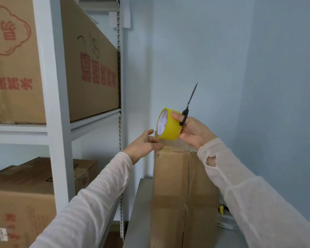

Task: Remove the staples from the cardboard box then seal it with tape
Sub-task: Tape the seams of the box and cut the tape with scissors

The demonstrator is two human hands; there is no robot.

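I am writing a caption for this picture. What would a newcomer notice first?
The yellow tape roll, centre frame, gripped in the right hand together with black scissors pointing up. Below it, the left hand presses the tape end onto the far top edge of the cardboard box.

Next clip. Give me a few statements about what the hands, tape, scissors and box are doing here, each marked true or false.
1. The right hand holds both the tape roll and the scissors. True.
2. The scissors' blades point down at the box. False: they point up, away from it.
3. The left hand is at the box's top edge, where the pulled-out tape ends. True.
4. The tape roll is blue. False: it is yellow.
5. The box stands on a shelf. False: it stands on the metal table, beside the shelf rack.
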